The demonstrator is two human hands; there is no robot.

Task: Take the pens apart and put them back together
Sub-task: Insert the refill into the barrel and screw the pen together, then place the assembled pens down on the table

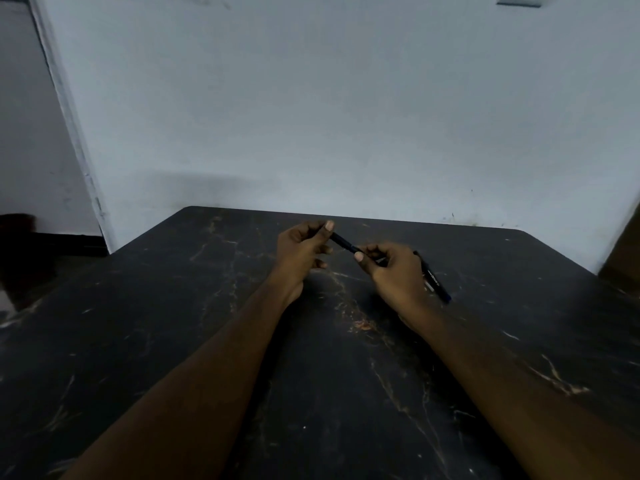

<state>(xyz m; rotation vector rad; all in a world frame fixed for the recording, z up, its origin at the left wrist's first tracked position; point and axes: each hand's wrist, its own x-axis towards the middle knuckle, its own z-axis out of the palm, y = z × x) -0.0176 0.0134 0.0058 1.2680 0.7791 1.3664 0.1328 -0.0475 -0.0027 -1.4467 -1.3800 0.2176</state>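
Note:
A dark pen (344,242) spans the gap between my two hands above the black marble table (214,327). My left hand (302,258) pinches its far end between thumb and fingers. My right hand (394,275) grips its near end, fingers curled round it. A second dark pen (437,282) with white lettering and a blue tip lies on the table just right of my right hand, partly hidden behind it. Whether the held pen is in one piece or two I cannot tell.
The table's far edge meets a pale blue wall (346,116). A doorway opening (31,140) is at the left, and a brown object (623,254) stands at the right edge.

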